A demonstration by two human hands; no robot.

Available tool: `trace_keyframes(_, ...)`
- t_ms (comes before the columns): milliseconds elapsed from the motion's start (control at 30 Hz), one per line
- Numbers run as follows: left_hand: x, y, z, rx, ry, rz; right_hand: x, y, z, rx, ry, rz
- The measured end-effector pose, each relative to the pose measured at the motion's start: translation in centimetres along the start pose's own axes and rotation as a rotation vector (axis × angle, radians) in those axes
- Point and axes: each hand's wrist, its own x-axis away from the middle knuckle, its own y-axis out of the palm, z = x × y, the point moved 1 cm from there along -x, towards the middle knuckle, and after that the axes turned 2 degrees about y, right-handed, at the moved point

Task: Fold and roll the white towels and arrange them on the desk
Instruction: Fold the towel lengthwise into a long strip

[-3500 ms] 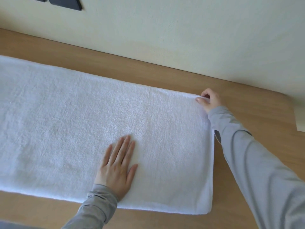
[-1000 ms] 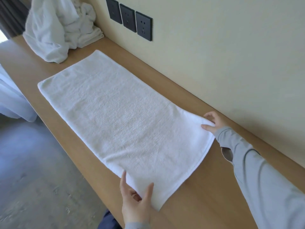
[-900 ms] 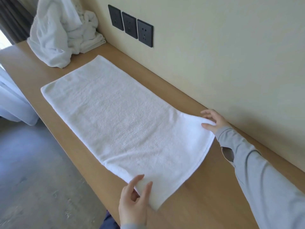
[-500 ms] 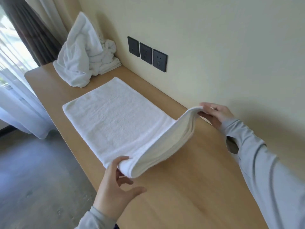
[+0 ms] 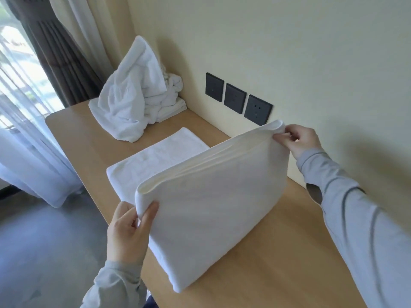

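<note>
Folding the towel end over end.
We pinch the raised towel [image 5: 213, 196] end at both corners, left hand [image 5: 129, 232] near, right hand [image 5: 300, 141] by the wall; its long axis runs away along the desk [image 5: 278, 263], toward the heaped towels [image 5: 135, 96].

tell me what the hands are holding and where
Both hold the white towel by its lifted end: left hand pinches the near corner, right hand the far corner.
</note>
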Motion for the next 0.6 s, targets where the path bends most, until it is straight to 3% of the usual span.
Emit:
trace_keyframes(333,-14.8,-3.2,-9.9,0.038,-0.115,-0.080,-8.6,18.4,-8.2,0.104,-0.087,0.001)
trace_keyframes(600,-23.2,-0.8,-19.7,-0.089,-0.425,-0.240,-14.7,33.0,-4.7,0.293,0.126,-0.223)
